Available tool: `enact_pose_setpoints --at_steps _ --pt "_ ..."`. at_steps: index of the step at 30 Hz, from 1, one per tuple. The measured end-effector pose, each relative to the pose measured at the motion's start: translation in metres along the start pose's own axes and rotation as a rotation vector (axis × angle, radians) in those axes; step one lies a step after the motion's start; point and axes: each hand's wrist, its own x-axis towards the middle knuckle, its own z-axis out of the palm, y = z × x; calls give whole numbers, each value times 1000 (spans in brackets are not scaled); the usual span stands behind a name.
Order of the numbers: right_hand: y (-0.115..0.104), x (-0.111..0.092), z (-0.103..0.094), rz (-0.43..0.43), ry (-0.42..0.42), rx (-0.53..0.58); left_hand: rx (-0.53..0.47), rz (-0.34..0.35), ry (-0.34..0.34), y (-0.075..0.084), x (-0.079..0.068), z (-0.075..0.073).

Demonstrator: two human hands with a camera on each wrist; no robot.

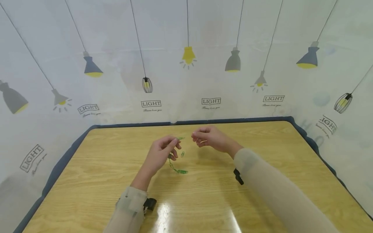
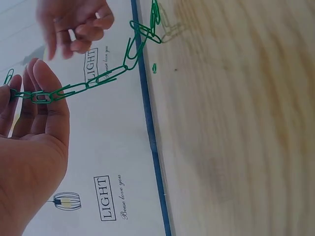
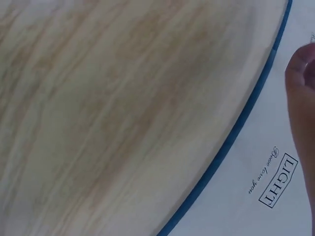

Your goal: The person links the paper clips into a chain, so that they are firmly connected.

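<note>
My left hand (image 1: 159,152) pinches one end of a chain of green paper clips (image 2: 93,82) between thumb and fingertips. A single clip end (image 1: 181,138) sticks out past those fingertips toward the right hand. From the left hand the chain hangs down, and its lower part (image 1: 182,171) lies bunched on the table. My right hand (image 1: 212,139) hovers a short way to the right, apart from the chain. Its fingers are loosely bent, and nothing shows between them. In the right wrist view only part of the right hand (image 3: 304,98) appears at the edge.
One loose green paper clip (image 1: 182,154) lies on the wooden table (image 1: 221,194), between the hands and behind the bunched chain. A dark blue edge (image 1: 198,123) runs round the table. Behind it stands a pale wall covering (image 1: 175,84) printed with lamps.
</note>
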Motion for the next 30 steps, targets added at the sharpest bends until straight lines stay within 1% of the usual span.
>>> enact_pose_setpoints --at_steps 2,4,6,8,13,16,20,23,26,30 --pt "6 5 2 19 62 -58 -3 -6 3 -3 -1 -3" --pt "11 10 5 33 106 -108 -8 -14 6 -4 -2 -4" --pt "15 15 7 43 123 -151 -9 -20 7 -5 -2 -4" --pt "19 19 10 41 100 -209 -12 -25 11 -5 -2 -5" --pt "25 27 18 39 -11 -365 -10 -34 4 -5 -2 -6" --pt "27 32 23 32 -29 -418 -10 -33 -2 -4 -2 -6" --pt "29 37 29 33 -30 -454 -10 -31 -3 -4 -3 -6" --pt "31 41 31 20 -57 -483 -6 -34 -3 -4 -4 -6" --pt "34 43 31 -2 -76 -511 -3 -33 -3 -2 -5 -7" --pt "35 45 31 -3 -80 -530 5 -31 -5 -1 -4 -8"
